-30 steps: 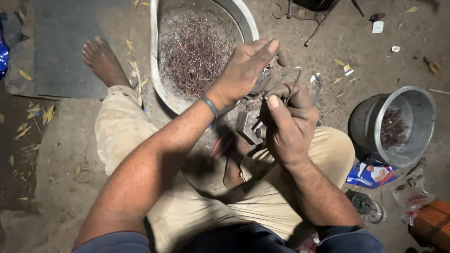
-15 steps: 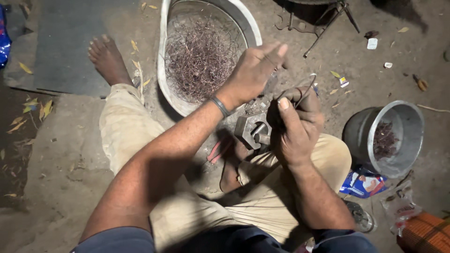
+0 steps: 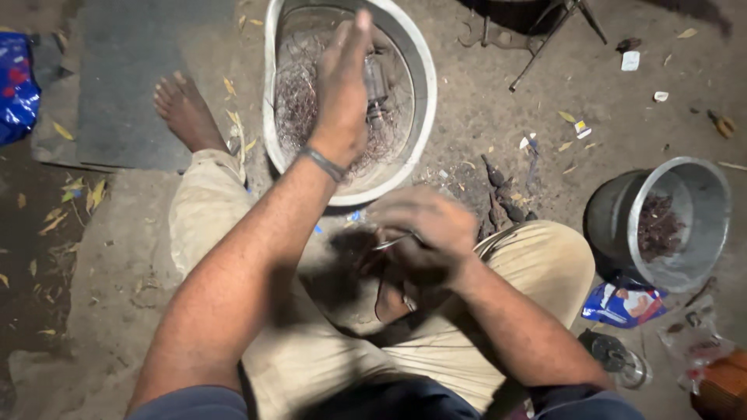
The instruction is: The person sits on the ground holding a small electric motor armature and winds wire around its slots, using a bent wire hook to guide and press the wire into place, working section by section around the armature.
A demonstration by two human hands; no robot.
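My left hand [image 3: 341, 87] reaches out over a large metal basin [image 3: 416, 117] that holds a tangle of thin wire [image 3: 299, 109]. Its fingers are stretched flat and I see the back of it. A small blurred metal part [image 3: 375, 82] shows just right of the hand, above the wire; whether they touch is unclear. My right hand [image 3: 426, 233] stays low over my lap, blurred, with its fingers closed on a thin metal tool [image 3: 391, 243] that pokes out to the left. My bare foot [image 3: 183, 109] rests left of the basin.
A smaller metal bucket [image 3: 689, 179] with dark scrap stands on the dirt floor at the right, a blue packet [image 3: 622, 305] in front of it. A dark mat [image 3: 124, 70] and a blue bag [image 3: 15, 85] lie at the left. Metal stand legs [image 3: 556, 23] are at the top.
My left hand has left the piece held with the right hand and swung out over the basin. The right hand has dropped toward my lap.
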